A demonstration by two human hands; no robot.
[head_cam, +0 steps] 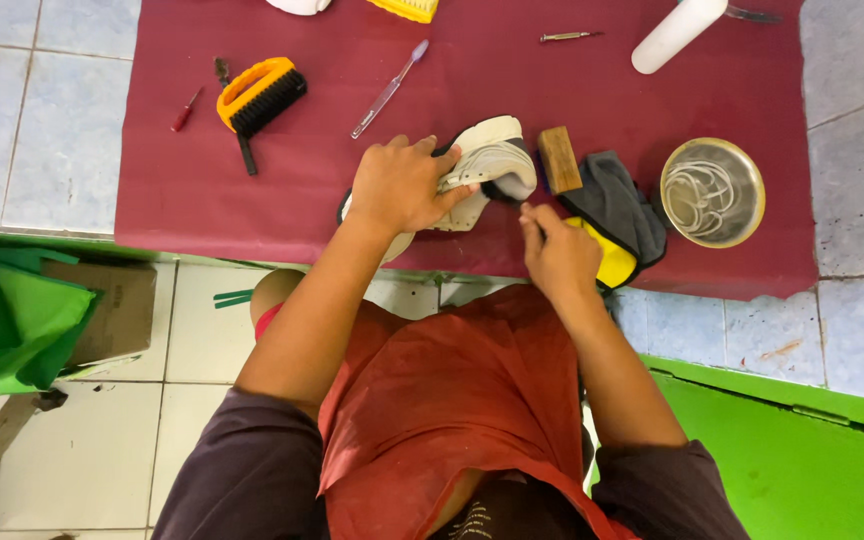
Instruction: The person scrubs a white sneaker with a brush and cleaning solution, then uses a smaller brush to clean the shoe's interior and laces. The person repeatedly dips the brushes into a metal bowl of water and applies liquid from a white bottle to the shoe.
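Note:
My left hand (402,185) grips a white sneaker (487,160) that lies on its side on the maroon mat (302,170), fingers wrapped over its upper. My right hand (557,255) is closed just right of the shoe's opening, thumb and fingers pinched together near it; what it pinches is too small to tell. A yellow-and-black cloth or sponge (617,262) lies under and beside the right hand. A wooden-backed brush (559,160) sits just beyond the shoe, next to a dark grey cloth (617,205).
A metal bowl (712,192) holding white laces stands at the right. An orange brush (257,95), a toothbrush (389,90), a small red screwdriver (185,110), a white cylinder (674,35) and a metal tool (567,37) lie on the mat. Green fabric (12,320) is at left.

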